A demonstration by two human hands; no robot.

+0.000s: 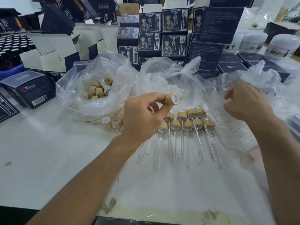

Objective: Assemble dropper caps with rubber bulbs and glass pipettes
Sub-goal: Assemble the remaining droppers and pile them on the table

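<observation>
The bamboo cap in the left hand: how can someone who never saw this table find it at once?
Start at the clear plastic bag of loose bamboo caps on the white table. To its right, the left hand pinches one bamboo cap in the air. Unlike the finished droppers lying below it, it has no glass pipette.
</observation>
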